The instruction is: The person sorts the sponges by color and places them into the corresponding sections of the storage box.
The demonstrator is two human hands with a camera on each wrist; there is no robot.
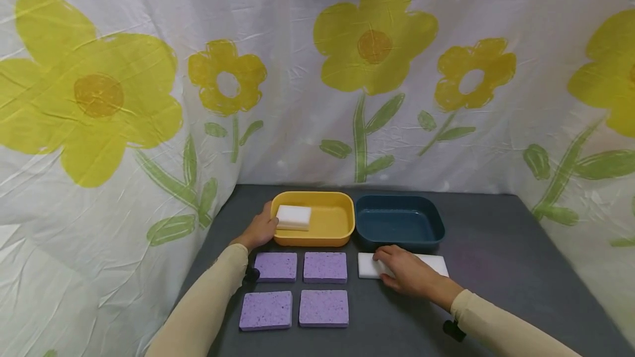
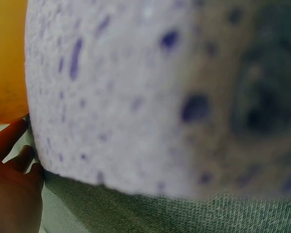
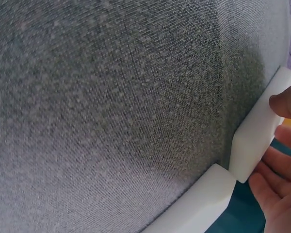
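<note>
My left hand (image 1: 261, 230) rests against the left end of a yellow tub (image 1: 313, 242), its thumb overlapping the rim. A white sponge (image 1: 294, 216) lies inside that tub, at its left. With thumb on the near edge and fingers on the far edge, my right hand (image 1: 404, 270) pinches a white sponge block (image 1: 366, 266). The right wrist view shows this block (image 3: 254, 138) between thumb and fingers, its corner meeting a second white block (image 3: 194, 204). That second block (image 1: 439, 263) lies to the right on the dark table, partly covered by the hand.
A dark blue tub (image 1: 399, 223) stands right beside the yellow one, behind the white blocks. Several purple sponges lie in two rows before the yellow tub, including a back-left one (image 1: 275, 266) and a front-right one (image 1: 324, 308). A flowered curtain (image 1: 292, 142) borders the grey table (image 1: 496, 291).
</note>
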